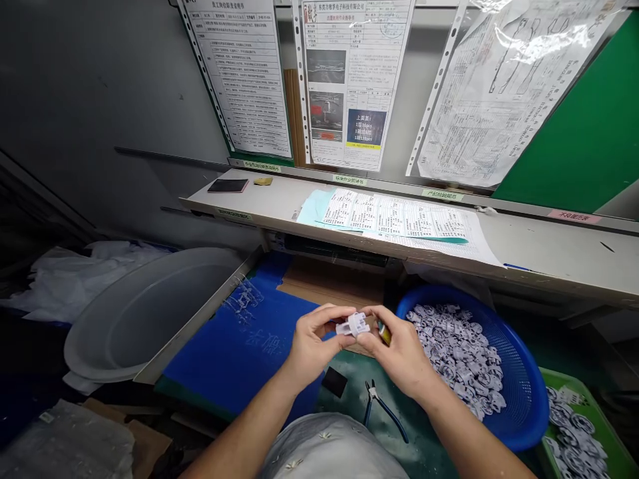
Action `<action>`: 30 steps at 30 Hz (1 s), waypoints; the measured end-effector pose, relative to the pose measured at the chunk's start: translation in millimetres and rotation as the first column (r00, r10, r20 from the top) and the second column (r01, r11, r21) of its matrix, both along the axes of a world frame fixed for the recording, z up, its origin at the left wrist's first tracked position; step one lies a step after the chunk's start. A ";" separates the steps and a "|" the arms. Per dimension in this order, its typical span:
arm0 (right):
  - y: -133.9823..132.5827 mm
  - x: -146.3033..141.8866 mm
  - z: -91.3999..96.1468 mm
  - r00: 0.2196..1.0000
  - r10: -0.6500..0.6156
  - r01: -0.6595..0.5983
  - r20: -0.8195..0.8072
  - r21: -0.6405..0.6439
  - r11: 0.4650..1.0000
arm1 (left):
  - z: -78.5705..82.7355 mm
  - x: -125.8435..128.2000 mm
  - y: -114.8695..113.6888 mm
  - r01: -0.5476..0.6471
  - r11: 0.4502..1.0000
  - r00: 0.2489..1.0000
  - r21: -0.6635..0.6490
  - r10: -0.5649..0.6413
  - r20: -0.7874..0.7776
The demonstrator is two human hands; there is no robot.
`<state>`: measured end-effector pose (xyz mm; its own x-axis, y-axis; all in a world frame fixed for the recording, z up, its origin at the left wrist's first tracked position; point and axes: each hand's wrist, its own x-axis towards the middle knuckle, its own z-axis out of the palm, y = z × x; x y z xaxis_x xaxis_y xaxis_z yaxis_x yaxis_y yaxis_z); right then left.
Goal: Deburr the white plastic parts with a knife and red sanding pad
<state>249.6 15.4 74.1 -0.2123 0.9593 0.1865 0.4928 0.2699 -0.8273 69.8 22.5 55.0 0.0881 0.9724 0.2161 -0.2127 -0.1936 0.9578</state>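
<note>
A small white plastic part [355,324] is held up in front of me between the fingertips of both hands. My left hand [315,342] pinches its left end with thumb and fingers. On the other side, my right hand [399,346] has its thumb and fingers against the part's right end. A yellow thing [384,333], its kind mostly hidden, is tucked in the right fingers. Below the hands, blue-handled cutting pliers [375,404] lie with jaws apart on the green mat, beside a black square pad [334,382].
A blue basket [529,426] full of white plastic parts stands on the right, with a green tray [616,439] of similar parts beyond. Clear plastic scraps [243,301] lie on a blue sheet [214,359]. Left is a large grey tub [144,319]; ahead, a shelf [559,253] with papers.
</note>
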 end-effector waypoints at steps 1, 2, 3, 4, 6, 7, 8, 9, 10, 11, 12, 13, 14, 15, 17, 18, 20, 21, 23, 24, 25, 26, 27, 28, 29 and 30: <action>-0.9 -4.6 -5.2 0.999 0.000 -0.001 -0.046 -0.034 0.999 | 0.8 -0.7 -2.5 0.014 1.000 0.998 0.014 -0.013 -0.056; -1.6 -8.4 -10.8 0.994 0.011 -0.018 -0.109 -0.061 0.998 | 1.5 -2.5 -4.7 0.046 0.999 0.995 0.014 -0.044 -0.085; -2.3 -11.3 -16.8 0.982 0.036 -0.053 -0.186 -0.088 0.995 | 2.1 -5.3 -6.3 0.100 0.995 0.991 -0.002 -0.100 -0.087; -2.9 -13.4 -22.7 0.961 0.068 -0.103 -0.268 -0.118 0.988 | 2.4 -9.0 -7.3 0.171 0.985 0.982 -0.027 -0.172 -0.072; -4.6 -16.0 -34.1 0.894 0.132 -0.231 -0.428 -0.188 0.954 | 2.0 -17.9 -7.1 0.318 0.944 0.946 -0.083 -0.322 -0.042; -5.7 -17.3 -39.5 0.855 0.150 -0.296 -0.497 -0.229 0.927 | 1.3 -22.3 -6.0 0.367 0.924 0.926 -0.105 -0.374 -0.051; -6.9 -19.0 -44.5 0.821 0.156 -0.350 -0.549 -0.269 0.897 | 0.2 -26.4 -4.6 0.389 0.913 0.913 -0.121 -0.400 -0.083; -7.9 -21.3 -49.6 0.807 0.148 -0.377 -0.571 -0.308 0.873 | -1.0 -29.7 -3.1 0.386 0.913 0.906 -0.129 -0.402 -0.135; -8.3 -24.0 -55.0 0.816 0.125 -0.371 -0.565 -0.345 0.862 | -2.3 -32.2 -1.7 0.368 0.922 0.902 -0.124 -0.386 -0.195; -8.0 -26.7 -61.1 0.841 0.092 -0.336 -0.533 -0.381 0.862 | -3.7 -33.9 -0.7 0.338 0.935 0.901 -0.106 -0.354 -0.251; -6.5 -28.8 -68.5 0.876 0.048 -0.272 -0.480 -0.410 0.871 | -5.1 -34.8 -0.4 0.303 0.949 0.905 -0.082 -0.314 -0.289; -3.6 -30.0 -77.5 0.910 -0.003 -0.193 -0.415 -0.429 0.882 | -6.5 -35.3 -0.8 0.264 0.962 0.914 -0.063 -0.271 -0.302; 0.6 -29.5 -88.5 0.937 -0.058 -0.108 -0.346 -0.442 0.891 | -8.0 -35.5 -1.9 0.227 0.972 0.928 -0.056 -0.234 -0.290; 6.0 -27.1 -101.5 0.955 -0.109 -0.029 -0.277 -0.451 0.892 | -9.6 -35.8 -3.7 0.196 0.979 0.943 -0.065 -0.206 -0.260; 18.2 -17.6 -132.8 0.974 -0.194 0.118 -0.115 -0.471 0.874 | -13.0 -37.0 -8.4 0.136 0.985 0.970 -0.105 -0.154 -0.187; 23.6 -11.6 -150.1 0.974 -0.226 0.193 -0.011 -0.479 0.856 | -14.6 -38.3 -10.9 0.105 0.987 0.978 -0.121 -0.124 -0.166; 29.7 -2.0 -184.8 0.948 -0.252 0.317 0.196 -0.489 0.813 | -17.7 -42.2 -15.5 0.038 0.991 0.985 -0.127 -0.059 -0.164; 29.4 -0.3 -200.9 0.927 -0.249 0.359 0.279 -0.479 0.801 | -19.1 -44.8 -17.2 0.008 0.992 0.985 -0.123 -0.029 -0.173; 21.5 -5.7 -228.3 0.895 -0.216 0.385 0.390 -0.430 0.817 | -22.1 -51.1 -19.4 -0.040 0.994 0.979 -0.104 0.018 -0.203; 14.4 -12.6 -239.4 0.889 -0.183 0.364 0.419 -0.406 0.838 | -23.7 -54.6 -19.9 -0.064 0.995 0.974 -0.080 0.044 -0.224; 5.8 -21.5 -248.7 0.889 -0.141 0.326 0.435 -0.387 0.863 | -25.3 -58.3 -19.9 -0.092 0.995 0.965 -0.044 0.078 -0.251; -3.7 -31.5 -256.5 0.892 -0.091 0.277 0.442 -0.378 0.883 | -26.8 -62.1 -19.6 -0.121 0.993 0.952 0.002 0.117 -0.283; -13.2 -41.7 -263.0 0.894 -0.042 0.230 0.445 -0.376 0.897 | -28.1 -65.9 -19.2 -0.150 0.987 0.935 0.054 0.159 -0.316; -21.9 -51.1 -268.4 0.894 -0.004 0.194 0.447 -0.379 0.905 | -28.9 -69.5 -18.5 -0.174 0.979 0.917 0.105 0.200 -0.345; -29.1 -58.9 -272.7 0.893 0.021 0.172 0.449 -0.384 0.907 | -29.1 -73.0 -17.9 -0.191 0.970 0.899 0.148 0.233 -0.370; -34.2 -64.9 -276.1 0.893 0.033 0.164 0.449 -0.391 0.906 | -28.7 -76.1 -17.2 -0.199 0.963 0.883 0.181 0.256 -0.393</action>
